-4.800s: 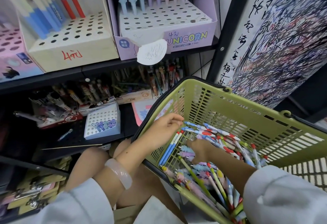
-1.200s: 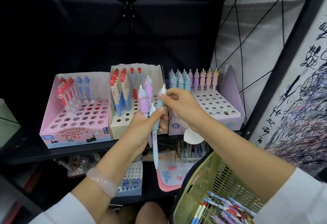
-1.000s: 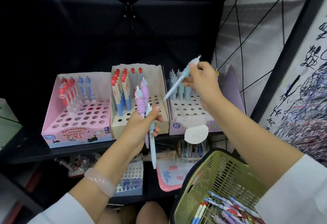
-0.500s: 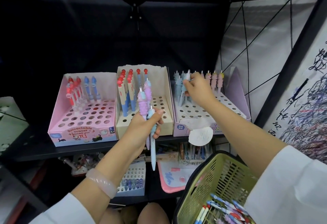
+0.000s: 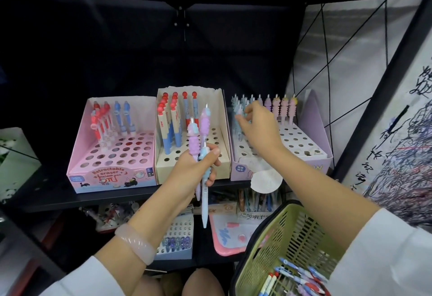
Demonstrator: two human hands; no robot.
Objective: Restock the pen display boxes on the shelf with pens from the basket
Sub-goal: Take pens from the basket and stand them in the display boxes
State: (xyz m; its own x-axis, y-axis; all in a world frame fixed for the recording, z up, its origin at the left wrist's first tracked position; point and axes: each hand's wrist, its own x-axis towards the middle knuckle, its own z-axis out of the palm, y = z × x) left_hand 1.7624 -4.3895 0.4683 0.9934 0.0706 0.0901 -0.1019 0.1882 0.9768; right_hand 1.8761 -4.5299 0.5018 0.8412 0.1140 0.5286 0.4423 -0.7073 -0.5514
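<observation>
The left hand (image 5: 196,167) is wrapped round a small bunch of pens (image 5: 201,141), two purple and one pale blue, held upright before the cream display box (image 5: 219,155). At two o'clock from it, the right hand (image 5: 259,127) reaches into the lilac display box (image 5: 313,118), fingertips pinched on a pale blue pen (image 5: 238,118) among the row standing there. At nine o'clock sits the pink display box (image 5: 81,155), all three on the black shelf (image 5: 58,198). At five o'clock, the green basket (image 5: 289,232) holds more pens.
</observation>
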